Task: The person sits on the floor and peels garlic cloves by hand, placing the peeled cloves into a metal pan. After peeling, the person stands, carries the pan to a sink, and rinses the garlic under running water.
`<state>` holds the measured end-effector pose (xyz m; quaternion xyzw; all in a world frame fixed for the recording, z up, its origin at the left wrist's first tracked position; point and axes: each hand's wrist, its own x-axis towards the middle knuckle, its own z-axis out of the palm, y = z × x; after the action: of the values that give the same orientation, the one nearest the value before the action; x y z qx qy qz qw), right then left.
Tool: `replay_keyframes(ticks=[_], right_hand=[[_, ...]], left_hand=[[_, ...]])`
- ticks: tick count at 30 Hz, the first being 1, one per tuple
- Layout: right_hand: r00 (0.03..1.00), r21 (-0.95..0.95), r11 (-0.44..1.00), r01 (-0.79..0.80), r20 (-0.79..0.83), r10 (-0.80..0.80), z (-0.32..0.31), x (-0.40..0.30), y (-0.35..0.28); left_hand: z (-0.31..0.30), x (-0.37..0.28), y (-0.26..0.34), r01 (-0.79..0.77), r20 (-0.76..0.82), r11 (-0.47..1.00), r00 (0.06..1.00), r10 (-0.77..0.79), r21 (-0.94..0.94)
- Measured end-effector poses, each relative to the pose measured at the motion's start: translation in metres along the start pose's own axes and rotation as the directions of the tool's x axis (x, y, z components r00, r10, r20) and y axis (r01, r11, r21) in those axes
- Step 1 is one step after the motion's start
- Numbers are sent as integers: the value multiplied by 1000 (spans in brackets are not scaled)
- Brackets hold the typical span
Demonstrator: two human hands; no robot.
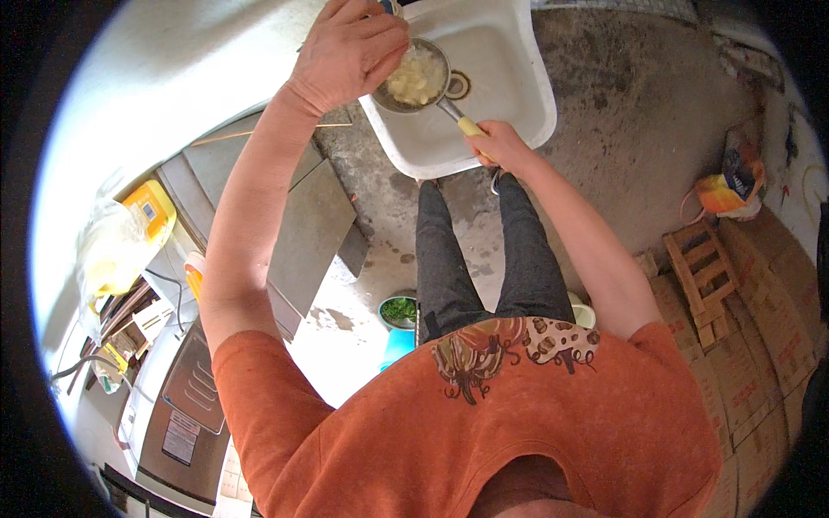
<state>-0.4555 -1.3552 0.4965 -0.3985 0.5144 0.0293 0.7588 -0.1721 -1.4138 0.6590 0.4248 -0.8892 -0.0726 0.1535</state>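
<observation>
My right hand (502, 147) grips the pale yellow handle (471, 127) of a small round metal pan or strainer (445, 78); which of the two it is I cannot tell. Inside lie pale yellowish pieces of food (412, 84), wet-looking. The vessel is over the left part of a white sink basin (543, 110), left of its round drain (458, 85). My left hand (350, 55) is above the vessel's upper left rim, fingers curled. A blue and metallic object (392, 6), partly hidden, shows just beyond those fingers; whether they hold it I cannot tell.
Grey slabs (317, 207) stand left of my legs. Behind me are a bowl of chopped greens (398, 311) and a blue object (397, 346). On the right, a wooden rack (703, 278) lies on cardboard (771, 304), with a colourful bag (728, 188) nearby. Plastic bags (113, 239) sit far left.
</observation>
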Motion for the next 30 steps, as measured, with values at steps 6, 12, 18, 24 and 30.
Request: replay_keyframes(ticks=[6, 12, 18, 24, 30], right_hand=[[1000, -56, 998, 23, 15, -22, -21, -68, 9], [999, 24, 1000, 1, 38, -1, -25, -151, 15], [997, 91, 996, -20, 72, 13, -24, -203, 11], [996, 69, 997, 34, 79, -40, -30, -223, 11], [993, -13, 998, 53, 105, -52, -36, -244, -12]], left_hand=[[27, -33, 28, 290, -63, 941, 950, -305, -174], [130, -55, 113, 669, 86, 556, 674, -734, -493], [166, -1, 138, 746, 84, 580, 634, -769, -327], [130, -9, 154, 184, 581, -552, 302, -756, -813], [94, -24, 179, -147, 502, -583, 372, -781, -799]])
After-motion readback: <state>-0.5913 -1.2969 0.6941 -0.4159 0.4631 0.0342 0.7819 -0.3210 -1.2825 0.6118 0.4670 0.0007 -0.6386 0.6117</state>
